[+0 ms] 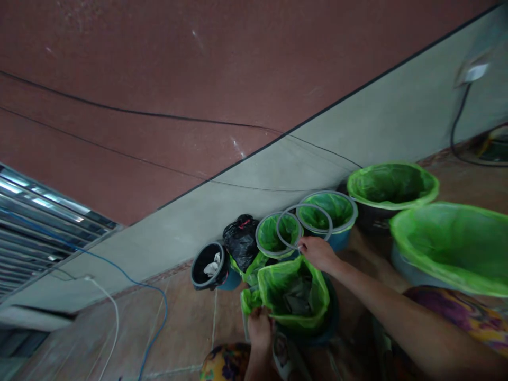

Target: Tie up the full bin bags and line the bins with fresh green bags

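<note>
My right hand (317, 254) is closed on the edge of a thin grey ring (279, 217), raised in front of the lined bins by the wall. Below it stands a dark bin with a bright green bag (273, 280) draped over its rim and something dull grey inside. At this bin's left side my left hand (260, 324) is closed, its fingers on a bunched part of the green bag (250, 299). Blur hides the exact grip of the left fingertips.
Against the wall are a small bin with white paper (213, 266), a tied black bag (241, 241), and two ringed bins with green liners (333, 207). Larger green-lined bins (452, 248) stand at right. A blue cable (162, 323) crosses the tiled floor at left.
</note>
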Tool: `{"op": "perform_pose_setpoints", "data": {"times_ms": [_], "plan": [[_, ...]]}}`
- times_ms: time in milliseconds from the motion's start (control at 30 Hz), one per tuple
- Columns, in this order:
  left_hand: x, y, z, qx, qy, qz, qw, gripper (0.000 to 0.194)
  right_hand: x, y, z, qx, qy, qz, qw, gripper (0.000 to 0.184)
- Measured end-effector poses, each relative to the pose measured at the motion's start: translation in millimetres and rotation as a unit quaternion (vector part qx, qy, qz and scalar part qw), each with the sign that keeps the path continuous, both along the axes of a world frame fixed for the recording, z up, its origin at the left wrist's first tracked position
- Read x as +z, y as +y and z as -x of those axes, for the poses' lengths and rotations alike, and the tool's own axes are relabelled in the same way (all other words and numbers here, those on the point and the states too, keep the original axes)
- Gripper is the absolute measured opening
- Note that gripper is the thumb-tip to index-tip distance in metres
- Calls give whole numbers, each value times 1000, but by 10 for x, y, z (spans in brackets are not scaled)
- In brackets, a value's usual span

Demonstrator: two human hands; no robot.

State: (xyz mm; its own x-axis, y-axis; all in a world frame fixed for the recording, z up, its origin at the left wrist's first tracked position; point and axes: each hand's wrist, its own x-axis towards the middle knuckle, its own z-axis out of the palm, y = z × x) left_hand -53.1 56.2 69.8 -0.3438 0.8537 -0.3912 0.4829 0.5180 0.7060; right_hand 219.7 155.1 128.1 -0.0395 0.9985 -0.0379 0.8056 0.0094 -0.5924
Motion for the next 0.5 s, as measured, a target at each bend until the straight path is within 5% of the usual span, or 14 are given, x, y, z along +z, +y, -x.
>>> {"op": "perform_pose_setpoints", "data": {"times_ms": [100,233,500], "plan": [[381,76,-160,57,-163,-56,983,22,97,0,44,19,118,-56,991,27],[727,146,-270,31,-205,-146,967,34,166,-23,145,50,314,-30,947,34],[924,374,-196,-85,-95,-160,979,33,177,-65,235,75,283,-40,955,43]]}}
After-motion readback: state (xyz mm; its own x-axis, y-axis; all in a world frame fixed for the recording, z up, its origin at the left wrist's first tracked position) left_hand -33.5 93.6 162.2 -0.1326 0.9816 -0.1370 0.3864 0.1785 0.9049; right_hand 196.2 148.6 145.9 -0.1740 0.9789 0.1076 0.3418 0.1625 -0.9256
